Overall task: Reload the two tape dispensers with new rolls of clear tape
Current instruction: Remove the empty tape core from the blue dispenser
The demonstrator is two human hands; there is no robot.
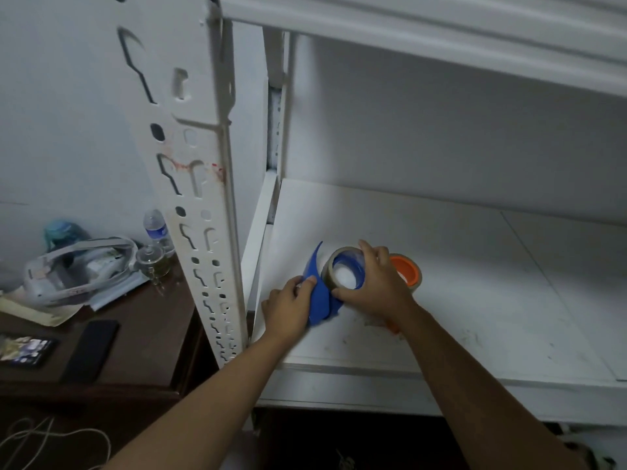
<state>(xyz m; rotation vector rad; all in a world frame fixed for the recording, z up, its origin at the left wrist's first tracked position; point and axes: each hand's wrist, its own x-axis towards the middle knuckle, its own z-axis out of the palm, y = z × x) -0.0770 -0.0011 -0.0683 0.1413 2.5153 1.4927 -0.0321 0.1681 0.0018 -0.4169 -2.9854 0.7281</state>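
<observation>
A blue tape dispenser [321,300] lies on the white shelf [475,300] near its left end. A roll of clear tape [330,269] sits around the dispenser's blue hub. My left hand [288,308] grips the dispenser's curved blue handle part. My right hand [376,283] lies over the tape roll, fingers wrapped on its rim. Behind my right hand stands an orange tape dispenser [405,273] with a tape roll on it, partly hidden by my hand.
A white slotted shelf upright [200,198] rises left of the shelf. A dark wooden table [135,334] at the left holds a phone [25,349], a dark case [90,349], a water bottle [156,228], a glass jar [151,262], a white device and papers.
</observation>
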